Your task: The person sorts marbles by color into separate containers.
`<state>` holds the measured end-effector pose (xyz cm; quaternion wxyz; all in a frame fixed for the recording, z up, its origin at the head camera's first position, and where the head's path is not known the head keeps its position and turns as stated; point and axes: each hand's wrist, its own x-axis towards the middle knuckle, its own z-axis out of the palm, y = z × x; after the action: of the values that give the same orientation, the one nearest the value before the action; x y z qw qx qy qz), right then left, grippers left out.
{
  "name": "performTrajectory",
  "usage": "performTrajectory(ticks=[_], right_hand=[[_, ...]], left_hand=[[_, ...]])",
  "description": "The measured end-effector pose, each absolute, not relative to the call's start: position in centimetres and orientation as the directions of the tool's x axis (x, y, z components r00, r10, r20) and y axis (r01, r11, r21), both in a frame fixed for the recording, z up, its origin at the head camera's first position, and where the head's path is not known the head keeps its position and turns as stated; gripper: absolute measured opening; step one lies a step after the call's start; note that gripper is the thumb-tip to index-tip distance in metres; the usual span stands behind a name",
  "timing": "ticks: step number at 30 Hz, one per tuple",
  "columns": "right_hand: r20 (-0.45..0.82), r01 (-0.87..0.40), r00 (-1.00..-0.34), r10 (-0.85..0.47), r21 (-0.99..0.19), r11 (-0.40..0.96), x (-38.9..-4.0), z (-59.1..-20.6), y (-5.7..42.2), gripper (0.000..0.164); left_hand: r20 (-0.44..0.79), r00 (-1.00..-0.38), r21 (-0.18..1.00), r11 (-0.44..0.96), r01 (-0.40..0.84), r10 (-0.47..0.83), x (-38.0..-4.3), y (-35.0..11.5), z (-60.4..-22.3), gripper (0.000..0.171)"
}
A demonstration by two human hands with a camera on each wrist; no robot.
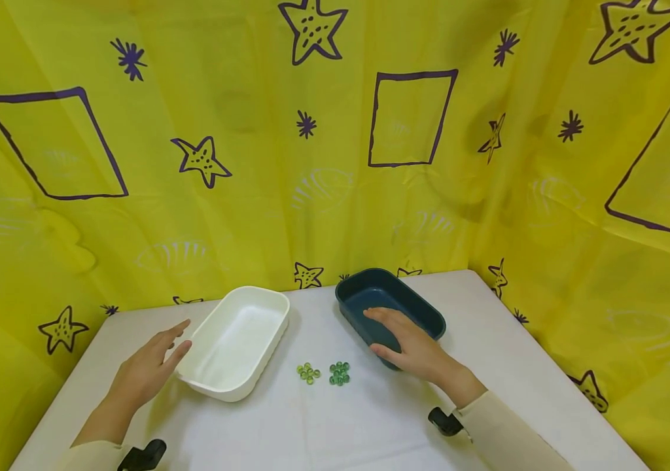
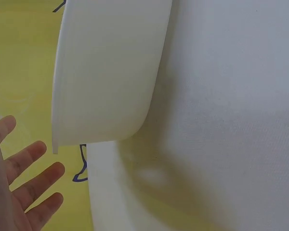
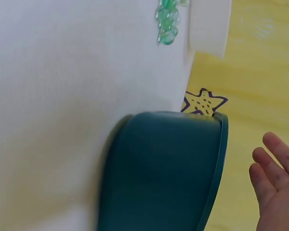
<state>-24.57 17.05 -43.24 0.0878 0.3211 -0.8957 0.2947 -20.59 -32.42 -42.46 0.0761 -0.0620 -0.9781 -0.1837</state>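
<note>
My left hand (image 1: pixel 143 369) hovers at the left side of the white tray (image 1: pixel 241 389), fingers extended and nothing held. In the left wrist view its spread fingers (image 2: pixel 38 185) show beside the tray's wall. Over the dark teal tray (image 1: pixel 438 324) is my right hand (image 1: pixel 408 343), fingers stretched out and holding nothing. The right wrist view shows those fingers (image 3: pixel 272 168) apart from the teal tray's rim. Between the two trays lie a small cluster of yellow-green glass marbles (image 1: pixel 308 373) and a cluster of green glass marbles (image 1: pixel 339 373).
A white cloth (image 1: pixel 323 432) covers the table. Yellow curtains (image 1: pixel 241 216) printed with starfish and frames stand behind and along both sides. Black straps (image 1: pixel 445 422) with cameras sit at both wrists, over beige sleeves (image 1: pixel 506 432).
</note>
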Motion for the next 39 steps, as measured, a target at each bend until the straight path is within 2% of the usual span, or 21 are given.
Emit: performTrajectory(ticks=[5, 16, 24, 30, 39], right_hand=[[0.354, -0.612, -0.788, -0.504, -0.537, 0.581, -24.4, -43.7, 16.7, 0.055], [0.392, -0.621, -0.781, -0.486, -0.567, 0.541, -24.2, -44.4, 16.0, 0.051], [0.440, -0.651, -0.752, -0.491, -0.613, 0.448, -24.0, -44.6, 15.3, 0.050], [0.417, -0.622, -0.761, -0.497, -0.685, 0.379, -23.6, -44.7, 14.6, 0.047], [0.355, -0.566, -0.781, -0.514, -0.749, 0.344, -23.3, -45.4, 14.0, 0.045]], left_hand=[[0.163, -0.983, 0.374, 0.917, 0.139, 0.083, -20.5, -32.6, -42.8, 0.055], [0.181, -0.980, 0.407, 0.902, 0.146, 0.077, -20.3, -33.0, -43.6, 0.054], [0.194, -0.979, 0.420, 0.897, 0.135, 0.057, -20.5, -33.6, -44.2, 0.053], [0.215, -0.975, 0.452, 0.879, 0.154, 0.060, -20.5, -33.5, -44.4, 0.050], [0.212, -0.976, 0.499, 0.854, 0.148, 0.045, -20.5, -33.6, -44.8, 0.048]])
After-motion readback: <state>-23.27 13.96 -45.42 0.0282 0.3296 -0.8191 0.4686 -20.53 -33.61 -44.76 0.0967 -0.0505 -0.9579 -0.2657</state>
